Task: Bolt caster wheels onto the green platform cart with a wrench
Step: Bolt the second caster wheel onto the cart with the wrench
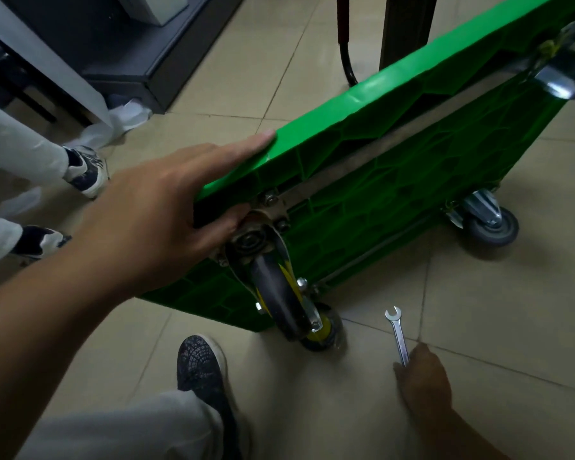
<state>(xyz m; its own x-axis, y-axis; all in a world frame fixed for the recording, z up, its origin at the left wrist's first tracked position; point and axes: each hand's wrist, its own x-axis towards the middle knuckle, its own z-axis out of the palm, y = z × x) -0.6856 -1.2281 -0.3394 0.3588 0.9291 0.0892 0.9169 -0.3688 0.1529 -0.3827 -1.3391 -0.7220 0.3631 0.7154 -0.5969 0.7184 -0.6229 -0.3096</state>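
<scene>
Green cart (395, 180) stands tilted on edge, mid-frame, underside exposed. Left hand (166, 207) grip clasps its upper rim beside the near caster (276, 293). Right hand (424, 376), lower right, grip holds the wrench (397, 333) at floor level. Visible casters appear mounted; final tightening is judged outstanding.

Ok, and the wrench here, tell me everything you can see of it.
The wrench is a slim, flat spanner of shiny silver metal with an open-ended jaw at its far end. It sits low over the beige tiled floor, jaw pointing away from the person toward the tipped-up green cart, right of the nearest caster wheel and apart from it. The right hand grips its near end, hiding it; whether it rests on the tile cannot be told.
</scene>
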